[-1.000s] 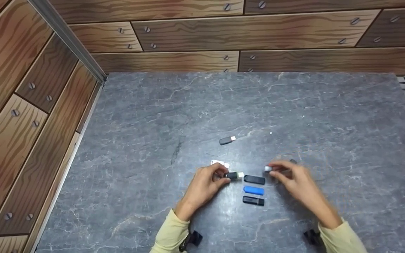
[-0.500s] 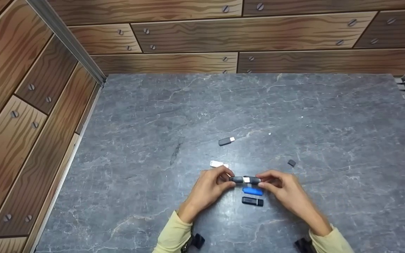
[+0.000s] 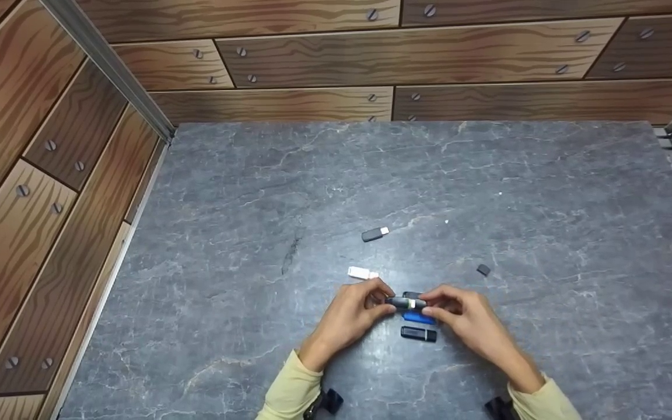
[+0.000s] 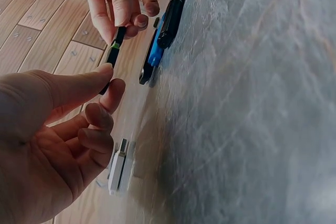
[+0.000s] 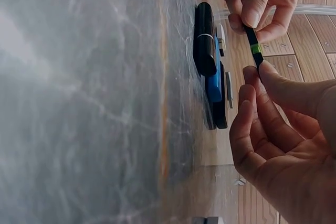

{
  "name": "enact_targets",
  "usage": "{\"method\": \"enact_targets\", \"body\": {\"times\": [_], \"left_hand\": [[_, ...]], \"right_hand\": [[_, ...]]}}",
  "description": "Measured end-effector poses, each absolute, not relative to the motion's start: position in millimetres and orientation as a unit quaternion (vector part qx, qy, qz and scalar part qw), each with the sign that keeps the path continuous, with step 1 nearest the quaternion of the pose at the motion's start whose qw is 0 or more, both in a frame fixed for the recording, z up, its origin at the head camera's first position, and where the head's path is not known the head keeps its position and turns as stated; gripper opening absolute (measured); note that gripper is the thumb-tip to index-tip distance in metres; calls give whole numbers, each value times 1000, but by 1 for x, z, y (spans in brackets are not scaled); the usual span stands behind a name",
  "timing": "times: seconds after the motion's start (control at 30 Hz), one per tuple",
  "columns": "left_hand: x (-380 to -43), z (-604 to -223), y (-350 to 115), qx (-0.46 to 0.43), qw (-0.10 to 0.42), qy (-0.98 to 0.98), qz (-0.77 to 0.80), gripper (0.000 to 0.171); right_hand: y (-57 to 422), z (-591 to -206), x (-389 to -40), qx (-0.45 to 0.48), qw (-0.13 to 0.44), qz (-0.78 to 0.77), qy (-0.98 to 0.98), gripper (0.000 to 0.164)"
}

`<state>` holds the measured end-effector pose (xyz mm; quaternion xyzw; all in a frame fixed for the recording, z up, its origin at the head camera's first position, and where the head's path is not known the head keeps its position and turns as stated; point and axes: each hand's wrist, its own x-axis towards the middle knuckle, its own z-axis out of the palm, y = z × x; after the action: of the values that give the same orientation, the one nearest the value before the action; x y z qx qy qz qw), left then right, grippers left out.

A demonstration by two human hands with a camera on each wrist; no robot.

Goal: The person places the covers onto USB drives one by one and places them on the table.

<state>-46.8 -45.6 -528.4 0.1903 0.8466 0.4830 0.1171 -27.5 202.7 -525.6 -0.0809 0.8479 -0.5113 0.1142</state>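
A black USB stick [image 3: 398, 303] with a green band is pinched between thumb and fingers of my left hand [image 3: 350, 312]. My right hand [image 3: 465, 315] pinches a small dark cap [image 5: 260, 66] at the stick's connector end. In both wrist views cap and stick lie in one line, with the green band between them; a pale bit shows there in the head view. Just under the hands lie a blue USB stick [image 3: 419, 318], partly covered, and a dark one [image 3: 411, 294] behind it. A black USB stick [image 3: 419, 334] with a silver ring lies nearest me.
A white USB stick [image 3: 361, 272] lies beyond my left hand. Farther back is a dark grey USB stick [image 3: 374, 235] with its connector bare. A loose dark cap [image 3: 483, 270] lies beyond my right hand. Wood-patterned walls [image 3: 312, 58] border the grey marbled table [image 3: 225, 192].
The right hand has moved left with the cap, and the left hand slightly right with the USB stick. The gap between them has closed, and less of the connector shows.
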Motion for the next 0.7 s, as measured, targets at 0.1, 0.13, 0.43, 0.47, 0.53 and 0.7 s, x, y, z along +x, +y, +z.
{"method": "enact_targets", "body": {"times": [0.1, 0.13, 0.43, 0.47, 0.53, 0.7], "left_hand": [[-46, -529, -45, 190, 120, 846, 483, 16], [-46, -529, -45, 191, 121, 846, 483, 16], [-44, -528, -40, 194, 121, 843, 486, 16], [-44, -528, -40, 194, 119, 843, 486, 16], [-43, -528, -38, 196, 115, 844, 487, 16], [-42, -527, -36, 198, 104, 849, 479, 17]], "right_hand": [[202, -526, -27, -81, 114, -516, 845, 18], [203, -526, -27, -83, 114, -518, 844, 18], [202, -525, -26, -93, 113, -535, 832, 20], [202, -525, -26, -92, 114, -535, 832, 20], [201, -524, -26, -92, 112, -532, 834, 19], [200, -524, -27, -93, 105, -531, 836, 18]]}}
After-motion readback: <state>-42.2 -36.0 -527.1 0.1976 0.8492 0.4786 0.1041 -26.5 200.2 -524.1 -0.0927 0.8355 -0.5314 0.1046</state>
